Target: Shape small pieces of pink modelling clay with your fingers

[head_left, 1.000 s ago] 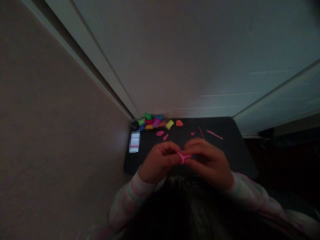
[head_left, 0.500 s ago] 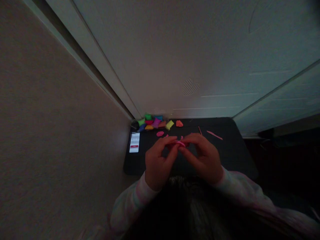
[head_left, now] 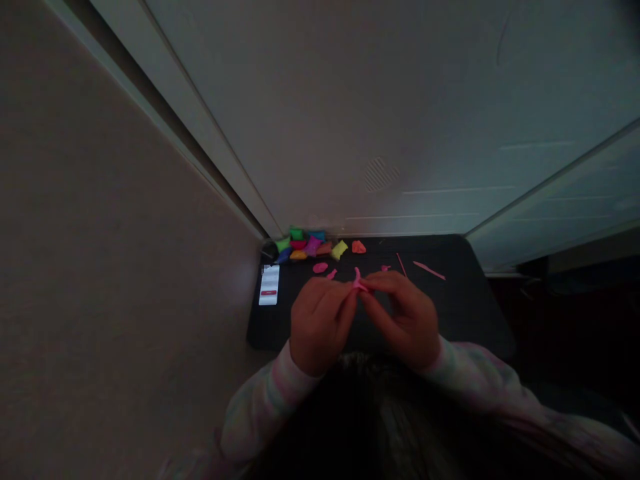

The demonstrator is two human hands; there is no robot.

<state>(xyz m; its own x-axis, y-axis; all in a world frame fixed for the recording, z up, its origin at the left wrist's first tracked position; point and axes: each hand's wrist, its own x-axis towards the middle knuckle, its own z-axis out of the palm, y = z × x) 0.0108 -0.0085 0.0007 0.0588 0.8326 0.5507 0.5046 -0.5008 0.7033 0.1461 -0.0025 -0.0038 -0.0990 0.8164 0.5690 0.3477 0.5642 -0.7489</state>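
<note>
Between my two hands, above the dark table (head_left: 460, 307), is a small piece of pink modelling clay (head_left: 359, 284), with a thin curved bit sticking up from it. My left hand (head_left: 320, 323) pinches its left side between thumb and fingers. The fingertips of my right hand (head_left: 407, 320) close on its right side. Just beyond my hands lie a flat pink clay lump (head_left: 321, 267), a smaller pink piece (head_left: 332, 274) and another pink bit (head_left: 385, 268).
Several colourful clay packets (head_left: 313, 245) are heaped at the table's back left, with an orange lump (head_left: 359, 247) to their right. A lit phone (head_left: 269, 285) lies at the left edge. On the right are a thin stick (head_left: 401, 265) and a flat pink tool (head_left: 429, 270). A white wall (head_left: 310, 133) stands behind.
The fingers of my left hand have folded closer together. The pink clay's curved bit now stands up more in view. Both hands stay in nearly the same place.
</note>
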